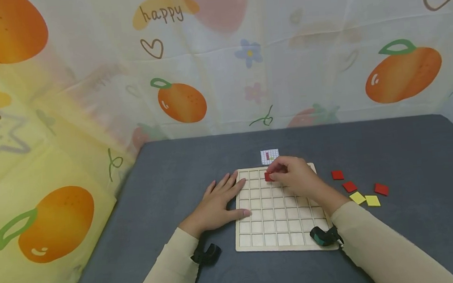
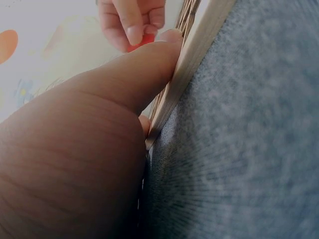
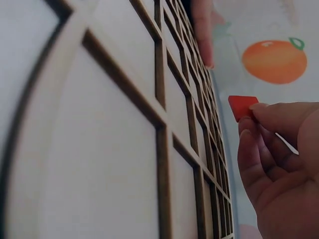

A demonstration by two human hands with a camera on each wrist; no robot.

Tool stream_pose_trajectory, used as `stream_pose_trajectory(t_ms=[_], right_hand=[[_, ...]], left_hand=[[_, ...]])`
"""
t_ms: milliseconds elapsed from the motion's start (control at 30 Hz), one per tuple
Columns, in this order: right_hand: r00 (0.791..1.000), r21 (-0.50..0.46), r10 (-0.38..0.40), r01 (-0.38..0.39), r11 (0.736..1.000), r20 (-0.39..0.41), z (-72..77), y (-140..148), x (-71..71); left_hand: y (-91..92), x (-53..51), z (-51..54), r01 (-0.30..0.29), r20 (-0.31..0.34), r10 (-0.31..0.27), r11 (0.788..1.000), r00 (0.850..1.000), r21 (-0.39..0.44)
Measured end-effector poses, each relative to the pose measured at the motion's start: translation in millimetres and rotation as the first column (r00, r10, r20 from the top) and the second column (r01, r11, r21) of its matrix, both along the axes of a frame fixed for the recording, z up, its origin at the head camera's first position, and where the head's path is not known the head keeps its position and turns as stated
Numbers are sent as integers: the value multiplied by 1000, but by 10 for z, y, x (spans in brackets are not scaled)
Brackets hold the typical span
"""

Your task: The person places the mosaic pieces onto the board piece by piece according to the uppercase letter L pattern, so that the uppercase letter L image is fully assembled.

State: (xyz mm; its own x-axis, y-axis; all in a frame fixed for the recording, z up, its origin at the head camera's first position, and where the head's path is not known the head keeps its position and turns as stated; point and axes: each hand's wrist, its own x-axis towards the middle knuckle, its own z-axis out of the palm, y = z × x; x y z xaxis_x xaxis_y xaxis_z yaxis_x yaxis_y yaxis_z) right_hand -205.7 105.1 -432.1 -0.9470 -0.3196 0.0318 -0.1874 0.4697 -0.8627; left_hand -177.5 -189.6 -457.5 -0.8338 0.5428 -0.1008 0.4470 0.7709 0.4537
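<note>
A pale wooden grid board (image 1: 269, 227) with square recesses lies on the dark table. My left hand (image 1: 217, 205) rests along its left edge with fingers spread, thumb and fingertips on the board. In the left wrist view the left thumb (image 2: 144, 69) touches the board's rim (image 2: 184, 74). My right hand (image 1: 296, 176) pinches a red square tile (image 1: 268, 177) over the top row of the grid. The right wrist view shows the red tile (image 3: 242, 106) between thumb and fingertips, tilted and apart from the board surface (image 3: 99, 149).
Right of the board lie three red tiles (image 1: 349, 187) and two yellow tiles (image 1: 373, 200). A small printed grid card (image 1: 269, 156) sits just beyond the board's far edge, partly behind the right hand. A fruit-patterned curtain (image 1: 220, 70) hangs behind the table (image 1: 164, 174).
</note>
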Motion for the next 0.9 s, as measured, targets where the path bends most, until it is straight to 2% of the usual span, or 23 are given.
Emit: stream_pose_trajectory(t_ms=[100, 633, 900], right_hand=[[1000, 4, 15, -15, 1000, 2, -15, -37, -13], [998, 159, 67, -63, 985, -19, -78, -104, -47], [997, 159, 82, -83, 984, 13, -83, -92, -35]], left_hand=[[4, -7, 6, 1, -3, -1, 1000, 1000, 4], [-2, 1, 1, -1, -4, 1, 1000, 1000, 3], [-3, 5, -14, -4, -5, 4, 1000, 1000, 5]])
